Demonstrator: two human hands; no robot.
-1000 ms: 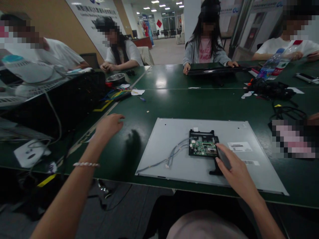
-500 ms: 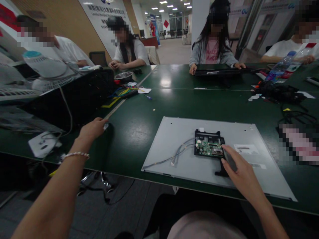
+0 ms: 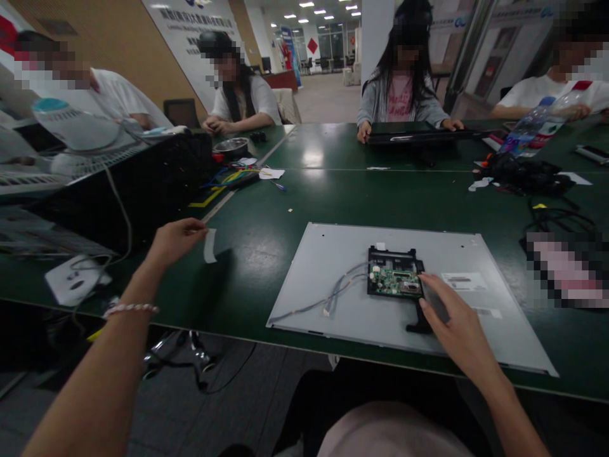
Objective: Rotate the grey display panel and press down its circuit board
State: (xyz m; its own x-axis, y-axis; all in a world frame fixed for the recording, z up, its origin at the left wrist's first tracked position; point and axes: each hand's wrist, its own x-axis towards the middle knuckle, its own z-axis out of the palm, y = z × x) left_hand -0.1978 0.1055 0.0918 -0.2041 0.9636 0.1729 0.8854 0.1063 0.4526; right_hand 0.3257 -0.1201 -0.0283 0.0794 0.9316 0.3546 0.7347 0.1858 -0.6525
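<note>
My left hand (image 3: 183, 236) pinches the top end of a short whitish strip (image 3: 210, 246), which hangs above the green table at the left. My right hand (image 3: 445, 301) is at the right edge of a black bracket (image 3: 392, 254) with a green circuit board (image 3: 396, 281), thumb and fingers apart around its side; whether it grips the bracket is unclear. Bracket and board lie on a large grey metal panel (image 3: 328, 260). Thin grey cables (image 3: 340, 289) run from the board to the panel's lower left corner.
Across the green table (image 3: 266, 219), several people sit; one holds a dark flat screen (image 3: 413, 136). A black panel (image 3: 124, 184) and white device (image 3: 78, 279) stand left. Bottles (image 3: 528, 130), black cables (image 3: 523, 174) and a pink blurred item (image 3: 566, 270) lie right.
My left hand has lifted slightly, and the whitish strip now hangs in full view from its fingers. My right hand stays beside the bracket. The whole view has shifted slightly.
</note>
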